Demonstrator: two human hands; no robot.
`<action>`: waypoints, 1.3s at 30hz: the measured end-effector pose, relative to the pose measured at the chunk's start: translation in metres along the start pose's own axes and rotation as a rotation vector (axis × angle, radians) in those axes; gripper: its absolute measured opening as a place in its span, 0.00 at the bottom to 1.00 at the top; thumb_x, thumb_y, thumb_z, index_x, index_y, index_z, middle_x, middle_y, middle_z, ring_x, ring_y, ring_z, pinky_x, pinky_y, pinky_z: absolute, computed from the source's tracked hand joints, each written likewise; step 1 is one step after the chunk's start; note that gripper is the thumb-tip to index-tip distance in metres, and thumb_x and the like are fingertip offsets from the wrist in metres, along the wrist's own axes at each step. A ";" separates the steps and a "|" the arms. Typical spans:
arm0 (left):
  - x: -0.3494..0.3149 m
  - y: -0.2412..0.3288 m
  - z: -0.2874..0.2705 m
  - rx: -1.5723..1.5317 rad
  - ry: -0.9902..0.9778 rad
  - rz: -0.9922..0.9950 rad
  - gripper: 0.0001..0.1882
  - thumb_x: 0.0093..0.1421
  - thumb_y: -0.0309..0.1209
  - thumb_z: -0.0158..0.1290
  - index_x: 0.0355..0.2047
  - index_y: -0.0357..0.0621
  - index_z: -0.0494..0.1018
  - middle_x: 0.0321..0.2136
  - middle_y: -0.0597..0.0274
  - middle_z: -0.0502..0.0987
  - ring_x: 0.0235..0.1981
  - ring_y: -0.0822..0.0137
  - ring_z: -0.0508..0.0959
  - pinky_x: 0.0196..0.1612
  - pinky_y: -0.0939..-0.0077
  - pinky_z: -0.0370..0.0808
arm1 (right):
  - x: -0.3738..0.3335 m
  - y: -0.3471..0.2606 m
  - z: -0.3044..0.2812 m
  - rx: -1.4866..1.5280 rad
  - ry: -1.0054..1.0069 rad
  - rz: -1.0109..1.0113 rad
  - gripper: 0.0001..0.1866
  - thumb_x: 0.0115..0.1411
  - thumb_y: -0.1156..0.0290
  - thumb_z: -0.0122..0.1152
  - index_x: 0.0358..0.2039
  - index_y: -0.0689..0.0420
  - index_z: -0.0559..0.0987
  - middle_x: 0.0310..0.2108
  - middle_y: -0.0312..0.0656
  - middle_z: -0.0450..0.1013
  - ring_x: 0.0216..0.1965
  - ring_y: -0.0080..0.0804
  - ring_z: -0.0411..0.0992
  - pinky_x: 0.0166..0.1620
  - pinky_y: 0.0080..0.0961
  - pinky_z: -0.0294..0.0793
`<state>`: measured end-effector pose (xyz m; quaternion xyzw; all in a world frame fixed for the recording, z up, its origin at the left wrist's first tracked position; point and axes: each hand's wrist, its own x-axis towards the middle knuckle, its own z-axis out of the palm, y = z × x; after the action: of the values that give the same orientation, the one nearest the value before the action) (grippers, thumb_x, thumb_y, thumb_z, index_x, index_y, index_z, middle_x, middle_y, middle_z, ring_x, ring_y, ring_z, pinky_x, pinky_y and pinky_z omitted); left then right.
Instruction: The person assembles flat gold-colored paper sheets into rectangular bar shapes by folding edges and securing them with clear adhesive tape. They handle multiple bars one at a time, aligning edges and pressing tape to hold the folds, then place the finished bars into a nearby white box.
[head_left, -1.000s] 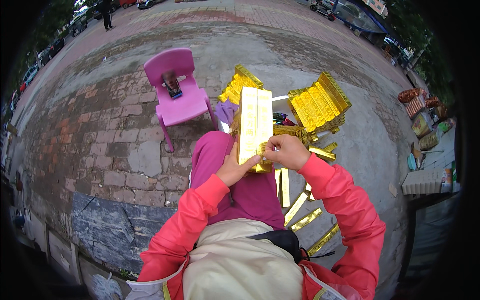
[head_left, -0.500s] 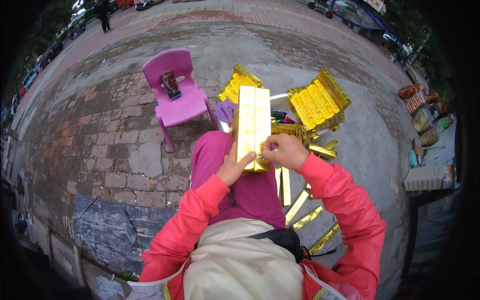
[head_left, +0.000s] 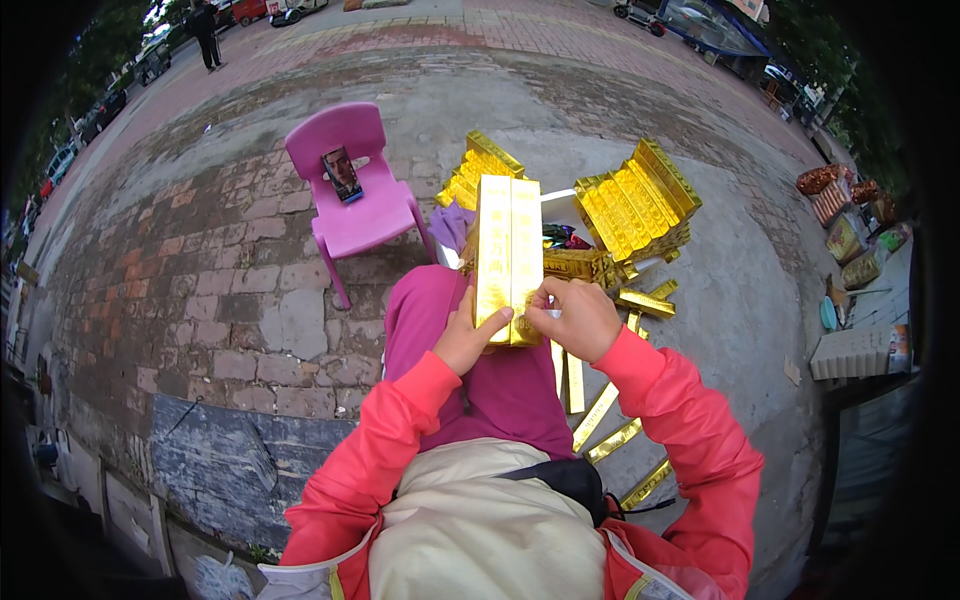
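Watching through the head camera, I see a gold-foil box upright over the purple trousers, a seam down its front; I cannot tell whether it is one box or two side by side. Characters run down both halves, pale with glare, and smaller marks near the lower end are too fine for me to make out.

My left hand is closed on the lower left edge, thumb across the front, its other fingers mostly hidden behind. My right hand has thumb and forefinger nearly together at the lower right edge; I cannot tell what, if anything, they pinch.

Beyond, the box partly covers the smaller gold stack and the purple cloth; the larger gold stack is embossed with a pattern. Loose gold bars lie on the ground, some partly behind my right sleeve, their marks unreadable. A lit phone leans on the pink chair.
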<state>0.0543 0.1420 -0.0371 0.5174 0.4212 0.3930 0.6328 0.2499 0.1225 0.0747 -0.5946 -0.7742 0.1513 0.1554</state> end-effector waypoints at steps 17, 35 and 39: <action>-0.019 0.027 -0.015 -0.004 0.014 -0.015 0.41 0.65 0.44 0.61 0.70 0.37 0.57 0.58 0.45 0.73 0.51 0.61 0.79 0.52 0.70 0.76 | 0.158 0.082 0.004 0.601 0.113 -0.032 0.21 0.70 0.60 0.58 0.55 0.61 0.80 0.48 0.41 0.80 0.49 0.28 0.75 0.55 0.26 0.71; -0.066 0.002 -0.100 -0.201 0.195 0.010 0.44 0.71 0.64 0.31 0.71 0.38 0.56 0.65 0.44 0.67 0.65 0.57 0.67 0.68 0.63 0.62 | -0.014 0.043 0.079 1.178 0.390 0.362 0.28 0.74 0.46 0.45 0.33 0.59 0.77 0.30 0.32 0.72 0.33 0.19 0.68 0.41 0.20 0.69; -0.088 -0.011 -0.086 -0.281 0.305 0.147 0.50 0.68 0.70 0.23 0.74 0.41 0.50 0.73 0.47 0.54 0.75 0.54 0.50 0.75 0.59 0.44 | 0.021 0.055 0.077 1.316 0.325 0.263 0.35 0.74 0.39 0.34 0.37 0.58 0.77 0.35 0.38 0.77 0.37 0.25 0.74 0.45 0.23 0.71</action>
<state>-0.0549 0.0861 -0.0467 0.3878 0.4143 0.5667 0.5974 0.2603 0.1524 -0.0164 -0.4806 -0.4099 0.5162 0.5784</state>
